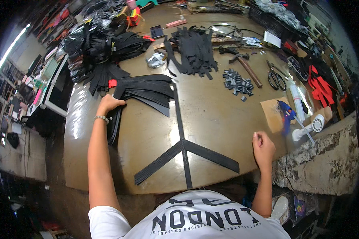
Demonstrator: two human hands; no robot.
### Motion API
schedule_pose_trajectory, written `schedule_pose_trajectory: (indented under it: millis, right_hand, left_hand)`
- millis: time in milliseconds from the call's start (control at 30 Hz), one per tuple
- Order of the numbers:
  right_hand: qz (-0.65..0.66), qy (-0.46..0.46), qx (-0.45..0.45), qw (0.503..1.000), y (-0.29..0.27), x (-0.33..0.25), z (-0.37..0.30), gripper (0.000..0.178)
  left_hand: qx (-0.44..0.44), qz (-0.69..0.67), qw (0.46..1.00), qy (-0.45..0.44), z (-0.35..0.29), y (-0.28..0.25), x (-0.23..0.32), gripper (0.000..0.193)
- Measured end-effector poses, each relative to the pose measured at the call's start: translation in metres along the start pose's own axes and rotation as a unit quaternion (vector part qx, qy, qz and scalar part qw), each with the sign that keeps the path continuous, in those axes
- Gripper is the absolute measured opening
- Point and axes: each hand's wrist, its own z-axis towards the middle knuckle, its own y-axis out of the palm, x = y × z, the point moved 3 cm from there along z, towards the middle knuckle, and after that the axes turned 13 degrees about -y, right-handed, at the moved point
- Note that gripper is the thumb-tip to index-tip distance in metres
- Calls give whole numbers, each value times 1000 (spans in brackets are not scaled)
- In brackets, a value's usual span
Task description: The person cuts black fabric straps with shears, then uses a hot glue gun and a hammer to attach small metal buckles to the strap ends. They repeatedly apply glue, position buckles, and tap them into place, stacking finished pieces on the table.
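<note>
This is a workshop: a hammer (249, 71), scissors (276, 81), a blue glue gun (285, 111) and piles of black strips (193, 51) crowd a broad worktop (219, 115) beside rough masonry (323, 159).

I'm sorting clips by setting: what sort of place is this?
Most likely a small workshop: a hammer and scissors lie on the worktable, along with many black strips.

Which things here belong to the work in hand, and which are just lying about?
Likely in the work:
- black strip bundle, in the left hand
- black strips meeting mid-table, laid before the person

Seemingly lying about, untouched:
- hammer
- scissors
- red straps
</note>
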Motion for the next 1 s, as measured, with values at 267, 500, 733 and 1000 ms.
schedule_pose_trajectory:
  millis: [267,500,733,1000]
  right_hand:
    - [-23,-12,-8,1000,2,-4,5,23]
    - [-26,-18,-14,999,3,4,2,23]
    - [206,-50,94,973,-17,-42,34,14]
    - [248,-214,15,945,-16,-137,49,13]
  left_hand:
    - [112,-38,989,85,-35,-19,4,94]
    - [256,2,949,186,-79,-22,33,39]
    - [307,-105,920,220,-76,-20,35,27]
    - [245,-16,955,167,-67,-13,27,48]
